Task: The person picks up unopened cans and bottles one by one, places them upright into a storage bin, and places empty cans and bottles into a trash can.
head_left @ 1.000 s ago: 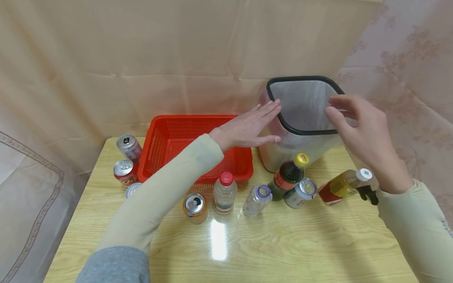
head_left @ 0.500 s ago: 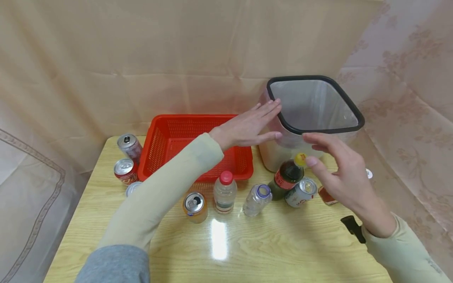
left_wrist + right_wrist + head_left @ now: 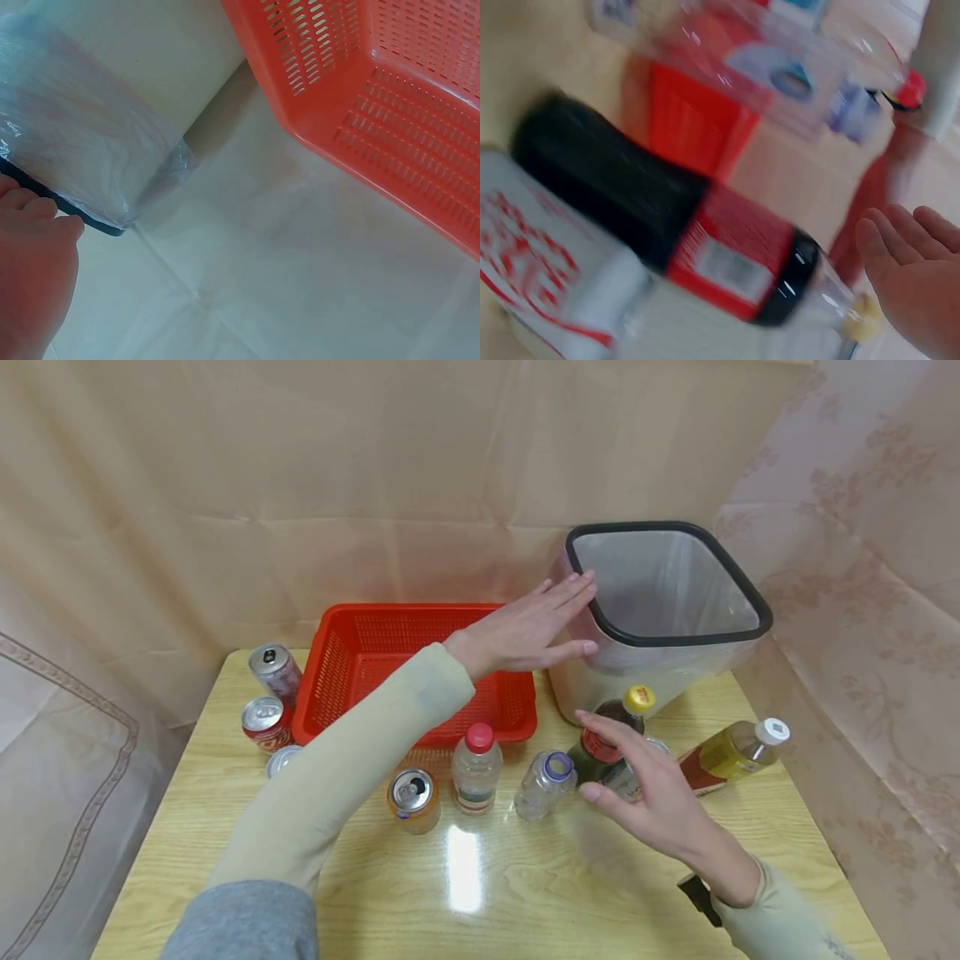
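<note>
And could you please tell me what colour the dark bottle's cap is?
The cap is yellow, showing best in the head view.

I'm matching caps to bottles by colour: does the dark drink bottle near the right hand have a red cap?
No, the head view shows a yellow cap on the dark drink bottle.

1. Back cloth [image 3: 337, 460]: beige, faintly creased, hanging behind the desk [image 3: 585, 910].
2. Right cloth [image 3: 877, 568]: pinkish, with a floral pattern.
3. Left cloth [image 3: 60, 752]: pale, with a patterned band [image 3: 78, 848].
4. Desk surface: glossy, yellowish wood grain, catching a bright white reflection [image 3: 463, 868].
</note>
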{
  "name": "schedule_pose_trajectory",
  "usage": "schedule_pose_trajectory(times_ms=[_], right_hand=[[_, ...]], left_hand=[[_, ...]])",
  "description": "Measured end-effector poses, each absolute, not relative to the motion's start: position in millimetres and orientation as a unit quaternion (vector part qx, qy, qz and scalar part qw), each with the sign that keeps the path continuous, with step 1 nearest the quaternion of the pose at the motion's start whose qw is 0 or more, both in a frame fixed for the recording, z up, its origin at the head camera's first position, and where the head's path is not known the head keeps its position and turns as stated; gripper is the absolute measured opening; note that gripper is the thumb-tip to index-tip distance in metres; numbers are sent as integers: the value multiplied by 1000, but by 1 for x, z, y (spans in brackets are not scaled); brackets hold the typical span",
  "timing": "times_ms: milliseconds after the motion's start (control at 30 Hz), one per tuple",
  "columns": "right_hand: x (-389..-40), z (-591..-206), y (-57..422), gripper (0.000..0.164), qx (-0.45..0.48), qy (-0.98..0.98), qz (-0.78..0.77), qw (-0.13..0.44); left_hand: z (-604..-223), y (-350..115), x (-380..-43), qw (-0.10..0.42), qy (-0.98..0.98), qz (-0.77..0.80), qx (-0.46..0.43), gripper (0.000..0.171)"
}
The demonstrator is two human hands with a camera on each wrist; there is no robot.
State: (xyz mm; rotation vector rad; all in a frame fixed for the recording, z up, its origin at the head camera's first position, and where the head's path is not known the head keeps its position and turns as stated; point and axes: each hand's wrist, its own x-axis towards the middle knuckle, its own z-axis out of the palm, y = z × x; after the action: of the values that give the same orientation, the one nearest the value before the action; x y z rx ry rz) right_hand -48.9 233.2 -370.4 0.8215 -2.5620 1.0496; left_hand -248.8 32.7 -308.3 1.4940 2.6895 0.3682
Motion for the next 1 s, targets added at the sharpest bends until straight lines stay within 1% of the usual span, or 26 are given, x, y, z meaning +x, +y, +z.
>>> schedule_pose_trajectory(times_ms=[133, 233, 367, 600, 867, 1000], right_hand=[[-48, -388, 225, 79, 265, -898, 338, 97], [-51, -402, 220, 83, 255, -903, 337, 84], [-55, -416, 217, 85, 242, -905, 343, 71], [-62, -431, 212, 89, 233, -903, 358, 52], [-65, -444, 206, 87, 208, -890, 405, 28], [-66, -450, 205, 83, 198, -886, 418, 30]], left_hand=[[-308, 33, -249, 23, 868, 121, 480, 88], [-308, 32, -248, 24, 869, 122, 479, 88], [-308, 33, -248, 24, 870, 122, 478, 88], [-308, 34, -248, 26, 870, 128, 476, 89], [-309, 35, -246, 26, 869, 126, 478, 89], [-309, 36, -246, 27, 870, 127, 476, 89]])
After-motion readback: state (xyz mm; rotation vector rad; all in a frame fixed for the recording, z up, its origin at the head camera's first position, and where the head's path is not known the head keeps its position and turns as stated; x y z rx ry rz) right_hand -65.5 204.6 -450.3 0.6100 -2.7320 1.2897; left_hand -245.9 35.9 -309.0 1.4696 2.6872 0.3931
